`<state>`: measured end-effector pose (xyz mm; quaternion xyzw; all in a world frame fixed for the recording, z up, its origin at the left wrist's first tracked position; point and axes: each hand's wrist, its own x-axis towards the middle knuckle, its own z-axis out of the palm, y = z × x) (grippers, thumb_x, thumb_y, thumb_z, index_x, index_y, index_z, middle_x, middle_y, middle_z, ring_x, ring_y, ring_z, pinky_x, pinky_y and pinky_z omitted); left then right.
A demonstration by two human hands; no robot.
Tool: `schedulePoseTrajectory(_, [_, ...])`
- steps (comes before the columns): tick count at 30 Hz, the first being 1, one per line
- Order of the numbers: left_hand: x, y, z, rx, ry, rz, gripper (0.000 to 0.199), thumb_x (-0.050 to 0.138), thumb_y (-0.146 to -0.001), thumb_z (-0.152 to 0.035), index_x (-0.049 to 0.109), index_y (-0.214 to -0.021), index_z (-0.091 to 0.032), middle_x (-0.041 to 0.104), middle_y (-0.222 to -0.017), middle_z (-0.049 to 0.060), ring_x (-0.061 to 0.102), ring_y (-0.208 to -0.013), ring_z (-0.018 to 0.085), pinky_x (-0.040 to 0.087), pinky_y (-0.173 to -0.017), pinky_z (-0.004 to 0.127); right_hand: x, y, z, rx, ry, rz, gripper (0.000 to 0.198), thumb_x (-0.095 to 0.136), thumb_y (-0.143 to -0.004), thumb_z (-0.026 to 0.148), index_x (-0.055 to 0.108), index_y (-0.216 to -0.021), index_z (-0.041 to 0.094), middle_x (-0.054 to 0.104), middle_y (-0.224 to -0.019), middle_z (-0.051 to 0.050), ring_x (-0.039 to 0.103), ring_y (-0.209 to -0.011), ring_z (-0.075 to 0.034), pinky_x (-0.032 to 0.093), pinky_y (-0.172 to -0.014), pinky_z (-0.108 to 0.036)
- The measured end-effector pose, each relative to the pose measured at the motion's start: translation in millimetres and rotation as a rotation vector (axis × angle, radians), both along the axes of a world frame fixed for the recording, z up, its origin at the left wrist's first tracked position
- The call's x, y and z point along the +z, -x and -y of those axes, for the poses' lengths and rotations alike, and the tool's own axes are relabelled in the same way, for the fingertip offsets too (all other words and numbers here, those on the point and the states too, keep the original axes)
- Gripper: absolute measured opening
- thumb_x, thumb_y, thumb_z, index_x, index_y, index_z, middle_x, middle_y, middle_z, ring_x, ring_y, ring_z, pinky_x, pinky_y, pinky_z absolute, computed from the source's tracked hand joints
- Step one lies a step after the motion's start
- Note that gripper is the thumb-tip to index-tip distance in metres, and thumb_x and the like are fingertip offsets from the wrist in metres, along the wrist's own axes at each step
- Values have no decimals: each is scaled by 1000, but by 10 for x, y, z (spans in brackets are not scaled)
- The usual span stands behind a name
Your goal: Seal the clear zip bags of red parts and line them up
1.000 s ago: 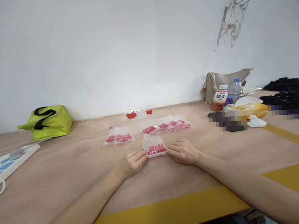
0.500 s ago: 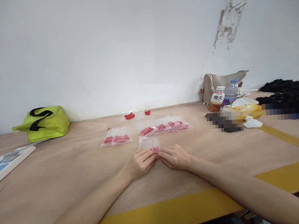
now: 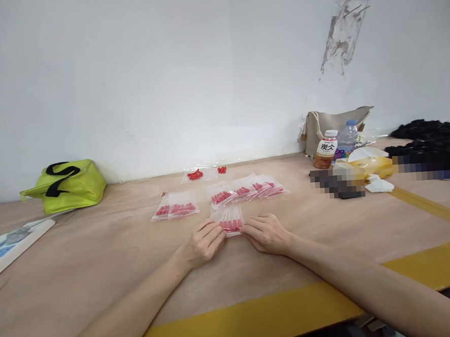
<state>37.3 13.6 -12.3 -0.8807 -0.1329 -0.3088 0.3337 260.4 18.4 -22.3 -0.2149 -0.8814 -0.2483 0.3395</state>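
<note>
Both hands press on a small clear bag of red pieces (image 3: 230,222) lying flat on the worktop (image 3: 101,257): left hand (image 3: 201,243) and right hand (image 3: 265,233) pinch its near edge, apparently sealing it. Next, firm even pressure along the strip.

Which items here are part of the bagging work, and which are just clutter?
In the work:
- left hand and right hand, pressing the clear bag of red pieces
- filled bags in a row
- filled bags to the left
- loose red pieces

Lying about:
- green bag
- tea bottle
- water bottle
- beige bag
- tissues
</note>
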Motion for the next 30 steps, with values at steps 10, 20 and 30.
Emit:
schedulePoseTrajectory(10, [81,90,80,86,92,-10,12,45,-83,-10,56,-78,-13,59,-67,4,54,-62,13,46,-65,29,30,-107,17,-3,118,-8,17,39,-82,15,52,-73,17,55,-64,1,46,-57,-8,26,-52,-23])
schedulePoseTrajectory(20, [115,66,139,255,1429,721,39,32,-87,-43,39,-119,-21,60,-66,0,56,-49,11,45,-46,22,-68,-246,19,-89,255,-70,10,39,-81,15,48,-78,16,59,-63,1,51,-52,-9,26,-48,-21])
schedulePoseTrajectory(30, [150,148,-78,155,1689,1082,35,67,-62,-29,55,-93,-16,58,-68,0,54,-52,9,44,-50,21,65,-137,48,49,372,83,18,43,-84,31,51,-93,18,61,-81,-3,55,-74,-11,36,-60,-21])
